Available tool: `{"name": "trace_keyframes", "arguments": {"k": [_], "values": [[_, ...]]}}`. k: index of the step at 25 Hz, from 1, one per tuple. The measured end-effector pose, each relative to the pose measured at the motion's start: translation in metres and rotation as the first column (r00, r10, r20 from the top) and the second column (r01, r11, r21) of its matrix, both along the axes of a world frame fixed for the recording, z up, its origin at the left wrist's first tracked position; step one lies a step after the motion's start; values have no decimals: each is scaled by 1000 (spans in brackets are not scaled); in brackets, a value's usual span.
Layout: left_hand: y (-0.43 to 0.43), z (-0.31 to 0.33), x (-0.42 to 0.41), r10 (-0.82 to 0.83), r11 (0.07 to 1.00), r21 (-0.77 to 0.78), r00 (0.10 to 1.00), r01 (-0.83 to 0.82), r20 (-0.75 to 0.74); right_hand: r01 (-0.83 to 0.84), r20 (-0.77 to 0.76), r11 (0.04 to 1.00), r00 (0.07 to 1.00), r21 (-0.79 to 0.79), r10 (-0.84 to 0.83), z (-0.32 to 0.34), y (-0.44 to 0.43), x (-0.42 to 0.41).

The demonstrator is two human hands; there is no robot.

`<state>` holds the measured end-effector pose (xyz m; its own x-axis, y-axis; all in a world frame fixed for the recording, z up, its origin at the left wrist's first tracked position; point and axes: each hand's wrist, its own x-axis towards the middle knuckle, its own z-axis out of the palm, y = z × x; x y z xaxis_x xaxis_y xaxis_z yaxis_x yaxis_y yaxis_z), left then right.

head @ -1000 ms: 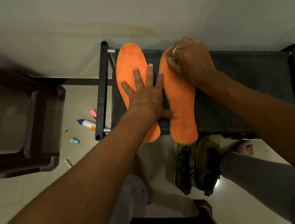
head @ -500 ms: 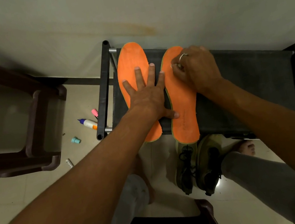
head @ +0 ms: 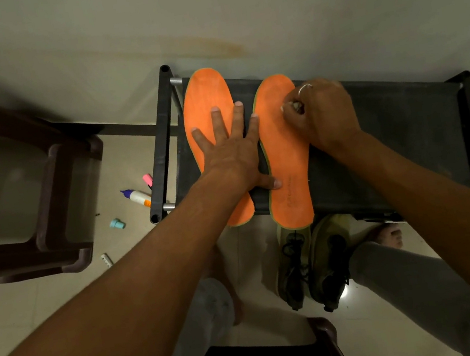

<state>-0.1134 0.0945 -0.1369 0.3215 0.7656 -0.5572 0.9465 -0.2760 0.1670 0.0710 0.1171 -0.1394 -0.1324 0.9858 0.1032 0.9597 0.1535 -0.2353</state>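
- Under the left hand: left insole, orange with a thin green rim. It lies flat on the black fabric rack, toe away from the person, heel overhanging the near edge.
- Left hand: flat, palm down, fingers straight and spread wide. The little and ring fingers press on the left insole. The index fingertip reaches the edge of the right insole, and the thumb tip rests on that insole's heel half.
- Between the two hands: right insole, orange, just beside the left insole and parallel to it. Its heel also overhangs the near edge, and faint print shows near the heel.
- Right hand: fingers curled tight, resting on the toe half of the right insole. The fingertips pinch a small pale object against the surface; what it is cannot be told. A ring sits on one finger.
- Below the right hand, on the floor: pair of olive shoes side by side, partly under the rack, with a bare foot just beside them.
- Left of the left hand, on the floor: glue bottle lying on its side, pink cap near the rack's frame, teal cap, and brown plastic chair further out.
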Motion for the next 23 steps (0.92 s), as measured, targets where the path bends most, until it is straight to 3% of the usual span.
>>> {"name": "trace_keyframes", "arguments": {"k": [3, 6, 10, 13, 17, 19, 23], "values": [[0, 1, 1, -7, 1000, 3, 1000, 7, -14, -154, 36, 988, 987, -32, 155, 0, -3, -8], [1, 2, 1, -4, 1000, -4, 1000, 4, -14, 28, -18, 999, 999, 23, -27, 3, 12, -7], [0, 3, 1, -15, 1000, 0, 1000, 15, -23, -162, 68, 987, 984, -10, 162, -4, 10, -21], [0, 4, 1, -8, 1000, -8, 1000, 8, -12, 29, 13, 998, 999, 57, -30, 1, 17, -16], [0, 3, 1, -19, 1000, 4, 1000, 19, -25, -157, 144, 987, 978, 28, 151, -4, 13, -27], [1, 3, 1, -13, 1000, -2, 1000, 13, -16, -54, 114, 997, 992, 53, 48, 1, 21, -24], [0, 2, 2, -15, 1000, 5, 1000, 16, -25, -131, 159, 991, 979, 32, 124, -1, 21, -31]]}}
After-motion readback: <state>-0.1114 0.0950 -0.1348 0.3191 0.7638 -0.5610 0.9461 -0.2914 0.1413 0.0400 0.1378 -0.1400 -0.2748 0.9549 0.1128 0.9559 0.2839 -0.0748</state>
